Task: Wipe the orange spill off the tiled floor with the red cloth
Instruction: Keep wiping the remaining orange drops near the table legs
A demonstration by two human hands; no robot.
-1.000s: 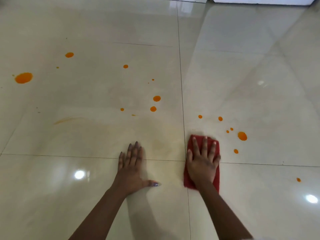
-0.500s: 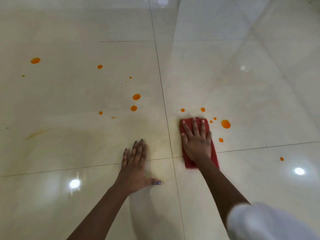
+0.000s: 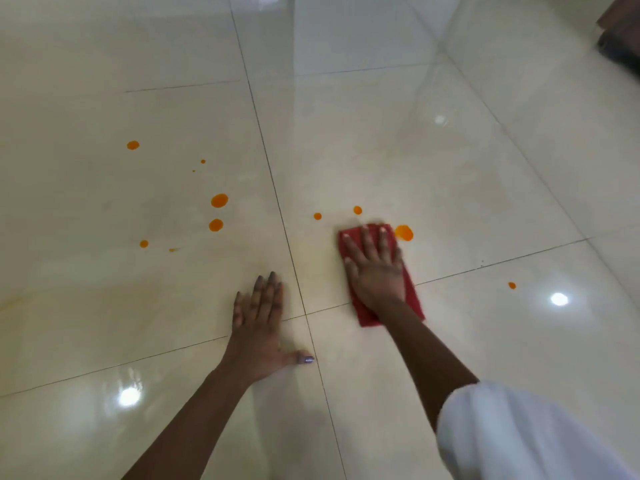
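Orange drops are scattered over the glossy cream tiled floor (image 3: 450, 174). My right hand (image 3: 375, 271) presses flat on the red cloth (image 3: 414, 301), fingers spread. The cloth's far right corner touches the largest nearby drop (image 3: 404, 233). Two smaller drops (image 3: 357, 210) (image 3: 317, 216) lie just beyond the cloth. On the left tile are two bigger drops (image 3: 219, 200) (image 3: 215, 224) and smaller ones (image 3: 133, 145) (image 3: 143, 243). A lone drop (image 3: 512, 285) sits to the right. My left hand (image 3: 258, 327) rests flat on the floor, holding nothing.
A faint orange smear (image 3: 10, 301) marks the left edge of the floor. A dark piece of furniture (image 3: 621, 36) stands at the top right corner. My white sleeve (image 3: 519, 434) fills the bottom right. Ceiling lights reflect on the tiles.
My right hand has pushed the red cloth forward and to the right, over several small drops, up to the largest drop. The left hand stays planted. The view has swung right.
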